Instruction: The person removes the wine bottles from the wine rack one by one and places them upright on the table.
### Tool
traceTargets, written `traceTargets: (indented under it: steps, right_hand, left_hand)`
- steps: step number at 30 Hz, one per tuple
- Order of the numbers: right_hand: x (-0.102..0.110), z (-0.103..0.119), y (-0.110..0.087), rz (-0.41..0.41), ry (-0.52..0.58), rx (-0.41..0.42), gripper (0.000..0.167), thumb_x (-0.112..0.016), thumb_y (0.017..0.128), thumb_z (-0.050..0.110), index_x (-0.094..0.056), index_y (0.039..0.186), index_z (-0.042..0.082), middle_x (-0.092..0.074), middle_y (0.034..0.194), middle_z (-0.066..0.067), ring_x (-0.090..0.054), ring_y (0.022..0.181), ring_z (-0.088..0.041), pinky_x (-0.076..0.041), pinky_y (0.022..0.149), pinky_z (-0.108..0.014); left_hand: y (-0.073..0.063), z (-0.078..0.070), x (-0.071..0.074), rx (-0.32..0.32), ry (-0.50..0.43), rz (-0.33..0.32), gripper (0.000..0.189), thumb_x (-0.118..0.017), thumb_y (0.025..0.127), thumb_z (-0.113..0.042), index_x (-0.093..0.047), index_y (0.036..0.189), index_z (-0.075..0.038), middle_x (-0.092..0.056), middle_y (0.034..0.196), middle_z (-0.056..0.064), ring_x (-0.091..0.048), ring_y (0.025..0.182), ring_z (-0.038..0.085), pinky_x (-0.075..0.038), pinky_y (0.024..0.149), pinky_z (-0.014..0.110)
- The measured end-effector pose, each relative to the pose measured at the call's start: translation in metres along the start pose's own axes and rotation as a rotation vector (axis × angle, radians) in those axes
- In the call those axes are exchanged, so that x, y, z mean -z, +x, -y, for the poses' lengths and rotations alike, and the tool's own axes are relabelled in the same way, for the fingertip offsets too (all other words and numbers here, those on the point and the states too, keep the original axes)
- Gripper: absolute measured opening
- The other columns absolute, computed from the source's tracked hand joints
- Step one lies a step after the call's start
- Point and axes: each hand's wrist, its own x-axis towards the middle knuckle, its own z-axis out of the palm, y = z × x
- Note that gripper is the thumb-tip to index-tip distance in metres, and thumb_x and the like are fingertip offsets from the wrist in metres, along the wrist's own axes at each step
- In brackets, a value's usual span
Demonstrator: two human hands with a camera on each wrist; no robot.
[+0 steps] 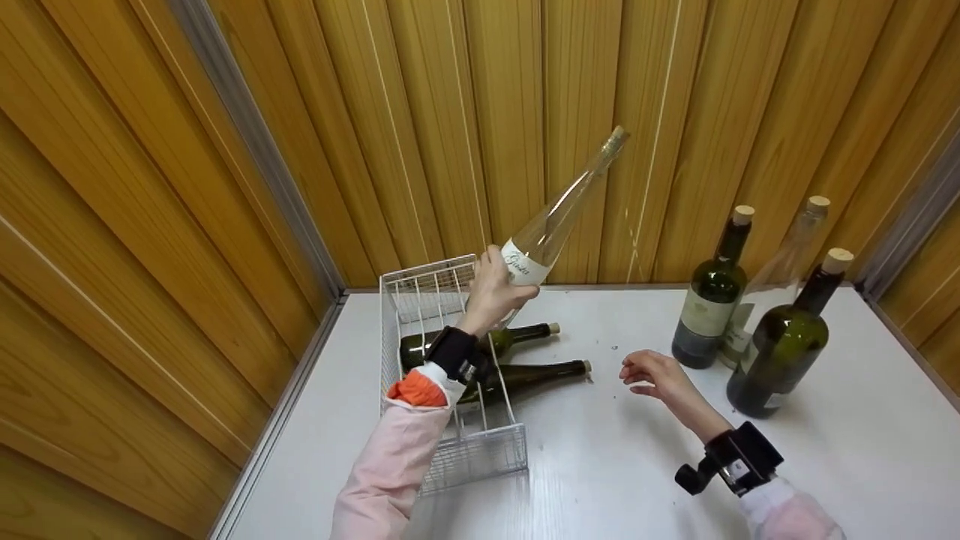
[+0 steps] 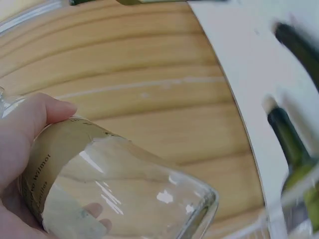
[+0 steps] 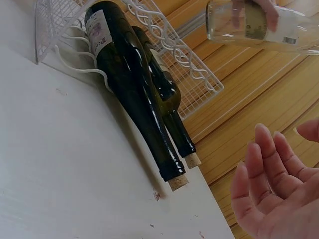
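Observation:
My left hand [image 1: 495, 289] grips a clear glass bottle [image 1: 555, 225] around its lower, labelled part, above the rack's far right side. That bottle tilts, its corked neck up and to the right; the left wrist view shows its bare glass base [image 2: 194, 204]. Below it, a white wire rack [image 1: 480, 457] holds two dark green bottles lying on their sides, one farther back [image 1: 525, 334] and one nearer [image 1: 544, 373], corks pointing right. My right hand [image 1: 656, 375] hovers over the table right of those corks, fingers loosely bent, holding nothing, as the right wrist view also shows [image 3: 274, 189].
On the right of the white table [image 1: 600, 465] stand three corked bottles: a green one with a pale label [image 1: 705, 307], a clear one [image 1: 780, 262] and a dark green one [image 1: 784, 352]. Wood-panelled walls [image 1: 450, 112] close off the back and sides.

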Motion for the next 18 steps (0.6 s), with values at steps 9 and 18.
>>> traceTargets:
  steps: [9, 18]
  right_hand:
    - [0.002, -0.003, -0.002, 0.034, -0.032, -0.006, 0.028, -0.042, 0.117, 0.015, -0.065, 0.118, -0.001, -0.069, 0.094, 0.008, -0.067, 0.09, -0.003, -0.06, 0.085, -0.022]
    - [0.007, 0.001, -0.006, 0.031, -0.028, 0.001, 0.028, -0.042, 0.118, 0.017, -0.065, 0.119, 0.002, -0.069, 0.096, 0.009, -0.068, 0.092, -0.002, -0.06, 0.087, -0.022]
  left_hand:
    - [-0.019, -0.028, -0.024, 0.015, -0.299, 0.002, 0.061, -0.092, 0.076, -0.005, -0.052, 0.122, 0.002, -0.067, 0.111, 0.018, -0.064, 0.095, 0.022, -0.059, 0.085, 0.032]
    - [-0.039, -0.038, -0.051, 0.089, -0.549, 0.035, 0.062, -0.087, 0.074, 0.001, -0.048, 0.122, -0.002, -0.066, 0.104, 0.01, -0.063, 0.088, 0.015, -0.053, 0.077, 0.021]
